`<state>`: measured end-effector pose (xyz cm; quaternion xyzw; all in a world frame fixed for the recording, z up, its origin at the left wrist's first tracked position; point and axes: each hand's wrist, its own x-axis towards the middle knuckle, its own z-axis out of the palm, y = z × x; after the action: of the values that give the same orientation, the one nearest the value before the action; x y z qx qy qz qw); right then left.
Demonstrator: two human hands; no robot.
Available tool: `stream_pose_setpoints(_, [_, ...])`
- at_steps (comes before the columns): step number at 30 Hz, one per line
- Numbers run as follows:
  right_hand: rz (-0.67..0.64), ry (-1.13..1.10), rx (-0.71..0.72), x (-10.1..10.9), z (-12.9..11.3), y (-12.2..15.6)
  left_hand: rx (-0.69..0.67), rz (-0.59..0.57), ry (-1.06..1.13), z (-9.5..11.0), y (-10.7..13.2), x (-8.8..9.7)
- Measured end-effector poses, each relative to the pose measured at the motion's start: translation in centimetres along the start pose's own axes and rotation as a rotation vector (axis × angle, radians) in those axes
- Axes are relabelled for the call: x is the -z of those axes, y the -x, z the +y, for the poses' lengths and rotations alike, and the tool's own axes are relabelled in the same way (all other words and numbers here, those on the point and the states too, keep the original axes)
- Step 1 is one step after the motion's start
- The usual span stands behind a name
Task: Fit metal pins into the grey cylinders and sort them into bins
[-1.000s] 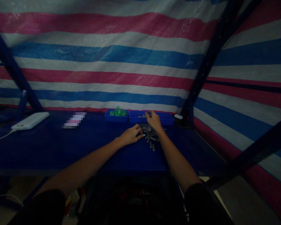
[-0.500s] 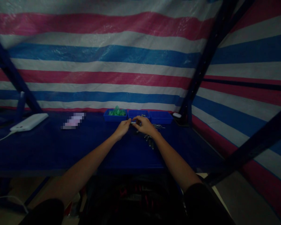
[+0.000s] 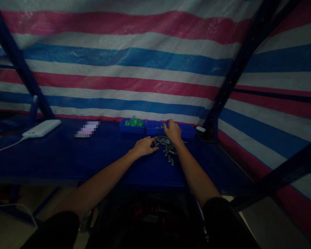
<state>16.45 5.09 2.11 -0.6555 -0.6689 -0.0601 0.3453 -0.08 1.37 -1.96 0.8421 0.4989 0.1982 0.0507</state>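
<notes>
A pile of small grey metal cylinders lies on the dark blue table. My left hand rests at the pile's left edge, fingers curled onto the pieces. My right hand reaches beyond the pile to the rim of the middle blue tray, fingers bent over it; what they hold, if anything, is hidden. A blue tray with green pieces stands to its left, and another blue tray to its right.
A white power bank with a cable lies at the far left. A small pinkish blurred object sits left of the trays. A small white object lies by the dark metal post. Striped tarpaulin closes the back and right.
My hands, joined together above the pile half a second ago, have parted. The left dropped to the pile's edge and the right went forward to the middle tray.
</notes>
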Motion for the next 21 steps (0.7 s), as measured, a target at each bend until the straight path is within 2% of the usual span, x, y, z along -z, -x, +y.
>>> stream_pose_setpoints(2, [-0.046, -0.014, 0.034, -0.3, 0.3, 0.5, 0.009, -0.015, -0.011, -0.1, -0.1, -0.1])
stream_pose_setpoints(5, [-0.16, -0.141, 0.183, -0.4, 0.5, 1.6, 0.047, -0.032, 0.066, -0.7, -0.5, 0.0])
stream_pose_setpoints(8, [-0.316, -0.277, 0.321, -0.4, 0.3, 2.3, 0.111, -0.005, 0.223, -1.3, -1.0, 0.3])
stream_pose_setpoints(10, [-0.372, -0.343, 0.384, -0.6, 0.1, 2.5, 0.185, 0.042, 0.368, -1.6, -1.2, 0.5])
stream_pose_setpoints(14, [-0.369, -0.382, 0.451, -1.1, -0.5, 2.7, 0.283, 0.104, 0.648, -1.8, -1.4, 0.9])
stream_pose_setpoints(18, [-0.33, -0.351, 0.474, -0.8, -0.9, 2.9, 0.341, 0.081, 0.791, -1.5, -1.3, 1.2])
stream_pose_setpoints(21, [-0.274, -0.331, 0.455, 0.1, -0.9, 2.7, 0.253, 0.076, 0.753, -1.4, -1.1, 1.1])
